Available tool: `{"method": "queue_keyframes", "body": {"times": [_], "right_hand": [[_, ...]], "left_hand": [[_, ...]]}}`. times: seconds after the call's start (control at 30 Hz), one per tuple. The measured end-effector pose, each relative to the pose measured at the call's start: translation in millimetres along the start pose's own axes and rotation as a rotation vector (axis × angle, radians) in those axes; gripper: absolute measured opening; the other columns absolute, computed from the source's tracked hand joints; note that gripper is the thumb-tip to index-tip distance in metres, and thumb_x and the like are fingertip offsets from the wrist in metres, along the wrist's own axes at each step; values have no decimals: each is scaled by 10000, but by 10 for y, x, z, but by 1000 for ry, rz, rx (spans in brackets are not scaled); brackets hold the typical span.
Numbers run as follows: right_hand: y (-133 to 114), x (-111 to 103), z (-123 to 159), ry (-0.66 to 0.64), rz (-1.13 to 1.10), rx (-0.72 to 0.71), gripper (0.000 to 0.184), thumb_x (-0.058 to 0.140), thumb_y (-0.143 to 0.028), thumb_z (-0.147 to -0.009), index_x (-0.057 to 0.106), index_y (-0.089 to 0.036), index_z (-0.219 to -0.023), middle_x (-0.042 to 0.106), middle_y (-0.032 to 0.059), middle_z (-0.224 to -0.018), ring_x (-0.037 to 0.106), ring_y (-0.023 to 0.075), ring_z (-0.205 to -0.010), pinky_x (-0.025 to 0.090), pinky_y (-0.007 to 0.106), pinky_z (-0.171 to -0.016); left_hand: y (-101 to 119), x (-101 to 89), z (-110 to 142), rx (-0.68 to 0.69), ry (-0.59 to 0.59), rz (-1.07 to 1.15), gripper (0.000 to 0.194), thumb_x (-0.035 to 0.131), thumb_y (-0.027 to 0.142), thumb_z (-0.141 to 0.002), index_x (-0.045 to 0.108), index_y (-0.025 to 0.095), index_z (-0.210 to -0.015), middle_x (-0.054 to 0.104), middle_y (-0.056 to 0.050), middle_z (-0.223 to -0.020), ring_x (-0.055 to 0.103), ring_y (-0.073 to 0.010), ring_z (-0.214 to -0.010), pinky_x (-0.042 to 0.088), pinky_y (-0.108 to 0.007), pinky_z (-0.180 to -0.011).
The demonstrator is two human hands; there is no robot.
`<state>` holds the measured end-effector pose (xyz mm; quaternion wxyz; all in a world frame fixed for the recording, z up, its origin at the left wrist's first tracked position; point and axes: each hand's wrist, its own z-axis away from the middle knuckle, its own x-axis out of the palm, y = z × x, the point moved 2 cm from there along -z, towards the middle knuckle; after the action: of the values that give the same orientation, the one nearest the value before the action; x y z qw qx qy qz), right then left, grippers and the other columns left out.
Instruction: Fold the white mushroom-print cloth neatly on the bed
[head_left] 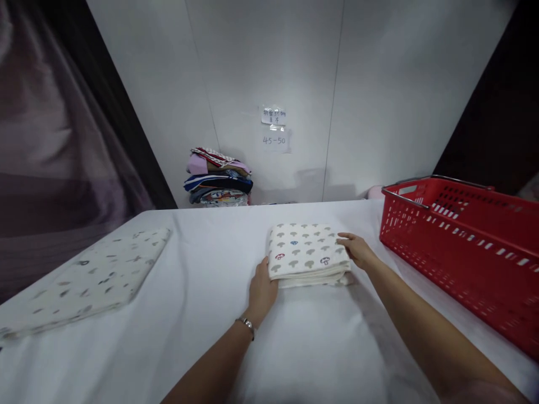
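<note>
A folded white cloth with a mushroom print [306, 252] lies on the white table [210, 314], a little right of the middle. My left hand [261, 292] rests against its near left corner, fingers tucked at the edge and partly hidden. A bracelet sits on that wrist. My right hand [357, 249] lies at the cloth's right edge with the fingers stretched out on it. Neither hand lifts the cloth.
A red plastic basket [463, 252] stands at the right of the table. A larger flat printed cloth [92, 278] lies at the left. A pile of folded clothes [218, 178] sits by the white wall, below paper notes [274, 129].
</note>
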<state>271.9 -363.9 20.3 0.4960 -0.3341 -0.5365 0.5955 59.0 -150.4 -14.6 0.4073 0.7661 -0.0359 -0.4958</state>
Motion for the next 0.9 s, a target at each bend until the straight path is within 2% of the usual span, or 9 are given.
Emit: {"method": "queue_keyframes", "body": {"times": [0.07, 0.17, 0.3, 0.5, 0.67, 0.9], "right_hand": [[0, 22, -6, 0, 25, -52, 419, 646, -153, -655, 562, -151, -1066, 640, 11, -674, 594, 126, -551, 459, 210, -487], [59, 40, 13, 26, 189, -120, 442, 633, -211, -676, 552, -152, -1107, 619, -4, -667, 568, 116, -528, 432, 207, -473], [199, -8, 53, 52, 362, -99, 403, 627, -177, -648, 584, -86, -1039, 563, -14, -598, 523, 111, -480, 393, 210, -444], [182, -72, -41, 92, 574, -171, 458, 568, -224, -721, 536, -147, -1171, 563, -19, -706, 517, 94, -541, 384, 195, -490], [245, -93, -99, 112, 823, -153, 445, 561, -175, -710, 564, -125, -1153, 615, 34, -791, 563, 136, -659, 409, 226, -588], [190, -149, -166, 75, 1024, -126, 573, 607, -211, -685, 498, -160, -1246, 652, 90, -983, 601, 210, -893, 430, 272, -732]], "left_hand": [[-10, -7, -1, 31, -6, -53, 594, 450, 154, -796, 285, 191, -1364, 471, -111, -1267, 493, -227, -1108, 408, -315, -879], [-34, -37, 2, 95, 2, -111, 599, 421, 126, -796, 278, 194, -1374, 448, -110, -1292, 489, -231, -1108, 412, -333, -880], [-49, -73, 6, 174, -14, -194, 594, 409, 95, -785, 306, 195, -1362, 461, -104, -1273, 499, -225, -1089, 416, -344, -876], [26, -72, 10, 250, 13, -335, 603, 437, 78, -763, 342, 187, -1348, 354, -124, -1379, 436, -268, -1174, 415, -373, -887], [34, -56, -14, 299, -27, -291, 618, 419, 48, -753, 366, 262, -1330, 369, -70, -1383, 499, -237, -1116, 448, -352, -833], [-39, 1, -31, 269, -54, -206, 629, 450, 45, -750, 364, 240, -1341, 371, -80, -1389, 424, -230, -1218, 394, -367, -974]]}}
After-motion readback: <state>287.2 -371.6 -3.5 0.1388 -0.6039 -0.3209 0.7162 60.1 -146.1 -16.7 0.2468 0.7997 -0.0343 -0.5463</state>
